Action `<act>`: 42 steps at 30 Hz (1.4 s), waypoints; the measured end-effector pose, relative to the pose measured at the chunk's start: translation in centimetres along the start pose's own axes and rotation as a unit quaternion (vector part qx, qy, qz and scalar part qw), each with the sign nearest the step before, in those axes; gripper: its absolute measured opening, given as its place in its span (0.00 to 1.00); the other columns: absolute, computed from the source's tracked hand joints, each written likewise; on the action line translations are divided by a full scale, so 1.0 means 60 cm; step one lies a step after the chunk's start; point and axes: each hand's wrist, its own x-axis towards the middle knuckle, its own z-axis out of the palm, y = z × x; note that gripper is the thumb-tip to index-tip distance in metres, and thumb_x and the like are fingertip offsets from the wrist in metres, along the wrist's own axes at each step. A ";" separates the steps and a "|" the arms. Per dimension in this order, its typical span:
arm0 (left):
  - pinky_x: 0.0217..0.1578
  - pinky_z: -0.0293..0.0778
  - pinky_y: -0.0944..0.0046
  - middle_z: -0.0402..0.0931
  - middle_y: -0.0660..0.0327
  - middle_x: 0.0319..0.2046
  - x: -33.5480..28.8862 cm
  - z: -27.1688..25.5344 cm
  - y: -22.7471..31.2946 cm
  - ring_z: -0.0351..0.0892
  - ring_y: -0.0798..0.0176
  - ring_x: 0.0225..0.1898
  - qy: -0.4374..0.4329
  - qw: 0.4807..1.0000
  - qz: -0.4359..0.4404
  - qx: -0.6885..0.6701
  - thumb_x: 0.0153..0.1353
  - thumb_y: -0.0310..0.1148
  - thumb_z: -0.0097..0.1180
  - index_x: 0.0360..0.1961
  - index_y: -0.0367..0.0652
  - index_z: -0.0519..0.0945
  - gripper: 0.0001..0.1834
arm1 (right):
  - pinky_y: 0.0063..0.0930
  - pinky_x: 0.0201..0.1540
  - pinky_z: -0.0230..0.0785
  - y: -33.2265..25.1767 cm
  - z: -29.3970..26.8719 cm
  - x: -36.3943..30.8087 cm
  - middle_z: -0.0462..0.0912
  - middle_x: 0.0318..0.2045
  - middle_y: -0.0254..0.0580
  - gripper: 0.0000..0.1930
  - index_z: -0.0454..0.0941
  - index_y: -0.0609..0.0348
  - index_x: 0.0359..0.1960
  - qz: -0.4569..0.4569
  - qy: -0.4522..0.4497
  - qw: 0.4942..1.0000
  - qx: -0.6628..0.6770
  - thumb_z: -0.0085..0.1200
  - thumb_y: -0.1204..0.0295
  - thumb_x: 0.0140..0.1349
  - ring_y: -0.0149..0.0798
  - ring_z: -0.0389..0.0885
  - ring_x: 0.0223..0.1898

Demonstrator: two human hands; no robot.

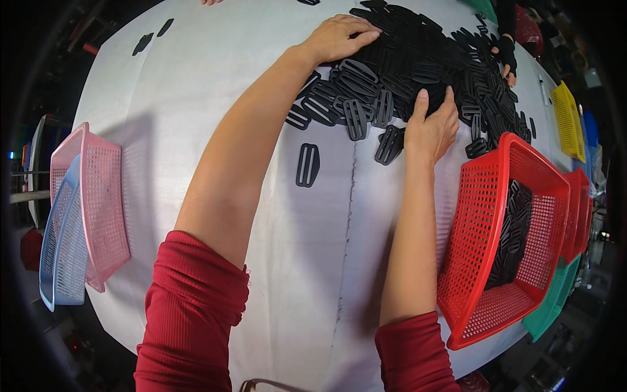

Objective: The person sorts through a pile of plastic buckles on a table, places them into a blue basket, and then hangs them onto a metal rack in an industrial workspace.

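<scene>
A large heap of black plastic strap slider buckles (408, 68) lies at the far middle of the white table. My left hand (336, 38) rests on the heap's left side, fingers stretched out and open. At the near right of the heap is my right hand (432, 127), thumb and fingers apart, its palm side turned toward the buckles. No buckle shows in either hand, though the undersides of the fingers are partly hidden. One loose buckle (307, 165) lies by itself nearer to me, left of my right forearm.
A red basket (470, 215) holding black buckles (513, 235) stands on the right. Yellow (567, 121) and green (552, 300) baskets are beyond it. Pink (108, 202) and blue (62, 248) baskets sit at the left edge. Another person's hand (507, 62) is at the heap's far right.
</scene>
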 end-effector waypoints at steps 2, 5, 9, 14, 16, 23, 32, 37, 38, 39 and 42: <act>0.65 0.56 0.56 0.73 0.61 0.57 -0.011 -0.004 0.027 0.64 0.52 0.61 -0.017 0.999 0.025 -0.009 0.64 0.45 0.50 0.53 0.59 0.79 0.18 | 0.49 0.61 0.54 0.001 0.000 -0.001 0.68 0.57 0.57 0.31 0.63 0.57 0.62 -0.016 -0.002 1.000 -0.013 0.47 0.50 0.64 0.56 0.63 0.60; 0.64 0.56 0.55 0.73 0.62 0.57 -0.043 -0.019 0.065 0.64 0.52 0.60 -0.052 0.996 0.023 -0.070 0.64 0.45 0.50 0.53 0.59 0.78 0.18 | 0.47 0.60 0.56 -0.001 -0.003 -0.001 0.71 0.55 0.53 0.29 0.66 0.56 0.61 -0.070 -0.033 0.997 0.028 0.48 0.50 0.64 0.55 0.66 0.59; 0.62 0.59 0.56 0.74 0.61 0.55 -0.105 -0.044 0.123 0.65 0.53 0.59 -0.072 0.986 -0.006 -0.150 0.63 0.40 0.51 0.53 0.55 0.78 0.17 | 0.46 0.56 0.60 -0.020 -0.015 -0.031 0.74 0.52 0.51 0.26 0.70 0.57 0.58 -0.126 -0.069 0.982 0.120 0.51 0.54 0.63 0.55 0.69 0.55; 0.59 0.62 0.57 0.77 0.59 0.50 -0.214 -0.084 0.208 0.69 0.53 0.54 -0.091 0.969 -0.038 -0.226 0.62 0.34 0.52 0.51 0.47 0.79 0.16 | 0.42 0.53 0.62 -0.017 -0.069 -0.086 0.78 0.46 0.49 0.21 0.75 0.59 0.51 -0.152 -0.142 0.958 0.198 0.54 0.59 0.62 0.51 0.74 0.50; 0.57 0.63 0.55 0.77 0.55 0.48 -0.272 -0.090 0.233 0.70 0.52 0.54 -0.090 0.967 -0.021 -0.237 0.61 0.31 0.54 0.47 0.43 0.80 0.13 | 0.41 0.53 0.61 -0.020 -0.106 -0.127 0.78 0.45 0.48 0.20 0.75 0.59 0.51 -0.168 -0.170 0.946 0.218 0.54 0.60 0.62 0.51 0.74 0.49; 0.55 0.66 0.53 0.78 0.52 0.42 -0.438 -0.187 0.373 0.73 0.49 0.50 -0.199 0.901 -0.096 -0.373 0.58 0.26 0.55 0.41 0.35 0.80 0.10 | 0.37 0.53 0.61 -0.020 -0.261 -0.253 0.81 0.43 0.39 0.11 0.84 0.54 0.37 -0.207 -0.336 0.881 0.260 0.59 0.66 0.55 0.44 0.75 0.48; 0.63 0.54 0.45 0.70 0.55 0.57 -0.347 -0.205 0.055 0.60 0.49 0.64 0.132 0.962 -0.195 0.140 0.63 0.42 0.50 0.55 0.44 0.74 0.21 | 0.44 0.59 0.58 -0.017 -0.084 -0.082 0.76 0.50 0.52 0.21 0.73 0.60 0.54 -0.072 -0.089 0.987 0.115 0.51 0.60 0.64 0.53 0.69 0.54; 0.67 0.42 0.39 0.65 0.60 0.63 -0.212 -0.108 0.031 0.52 0.52 0.69 0.036 0.985 -0.145 0.082 0.66 0.55 0.40 0.61 0.49 0.69 0.29 | 0.43 0.60 0.57 -0.028 0.036 0.000 0.75 0.52 0.50 0.23 0.72 0.57 0.56 -0.119 -0.084 0.986 0.080 0.50 0.57 0.63 0.51 0.68 0.57; 0.67 0.43 0.40 0.65 0.60 0.63 -0.186 -0.093 0.049 0.53 0.53 0.69 0.013 0.990 -0.124 0.072 0.66 0.54 0.39 0.61 0.49 0.69 0.29 | 0.43 0.61 0.56 -0.041 0.043 0.006 0.76 0.53 0.47 0.23 0.73 0.56 0.55 -0.133 -0.095 0.983 0.085 0.51 0.56 0.63 0.49 0.68 0.58; 0.67 0.44 0.41 0.66 0.59 0.63 -0.166 -0.082 0.066 0.53 0.54 0.69 -0.009 0.993 -0.103 0.062 0.67 0.54 0.38 0.61 0.50 0.69 0.28 | 0.43 0.61 0.56 -0.053 0.042 0.008 0.76 0.53 0.47 0.23 0.73 0.56 0.55 -0.134 -0.098 0.982 0.086 0.51 0.56 0.63 0.49 0.68 0.58; 0.66 0.49 0.44 0.68 0.58 0.61 -0.147 -0.056 0.100 0.59 0.54 0.66 -0.042 0.998 -0.034 0.030 0.68 0.49 0.39 0.59 0.50 0.71 0.24 | 0.39 0.61 0.58 -0.061 0.037 0.001 0.79 0.50 0.36 0.19 0.78 0.50 0.50 -0.257 -0.139 0.950 0.111 0.51 0.57 0.63 0.43 0.70 0.57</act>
